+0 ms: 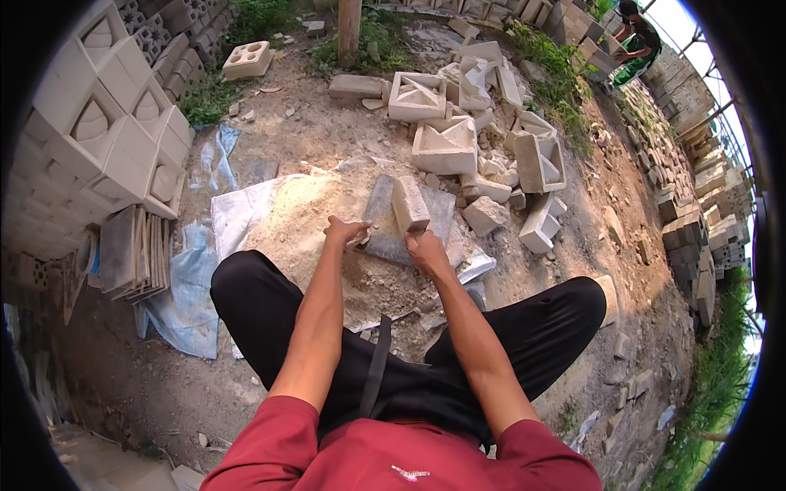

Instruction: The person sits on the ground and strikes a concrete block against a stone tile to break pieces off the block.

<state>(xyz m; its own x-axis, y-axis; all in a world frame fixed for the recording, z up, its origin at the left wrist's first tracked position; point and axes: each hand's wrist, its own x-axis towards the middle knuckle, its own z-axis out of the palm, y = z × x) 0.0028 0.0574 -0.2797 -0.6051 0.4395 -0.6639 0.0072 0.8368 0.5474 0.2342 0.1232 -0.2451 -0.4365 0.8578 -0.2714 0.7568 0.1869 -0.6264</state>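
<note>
In front of me a dark flat board (380,214) lies over a heap of pale sandy powder (304,209). A long pale concrete block (407,201) rests on the board, its near end toward me. My right hand (426,250) is closed on the lower part of that near end, with some fingers hidden beneath it. At the board's left edge my left hand (349,232) is curled above the powder. Its fingers close around something small that I cannot make out.
Broken hollow moulded blocks (444,146) and rubble are piled beyond the board to the right. Stacked decorative blocks (106,135) form a wall at left, beside upright thin boards (141,252). A wooden post (349,33) stands ahead. Another person (637,45) bends over blocks far right.
</note>
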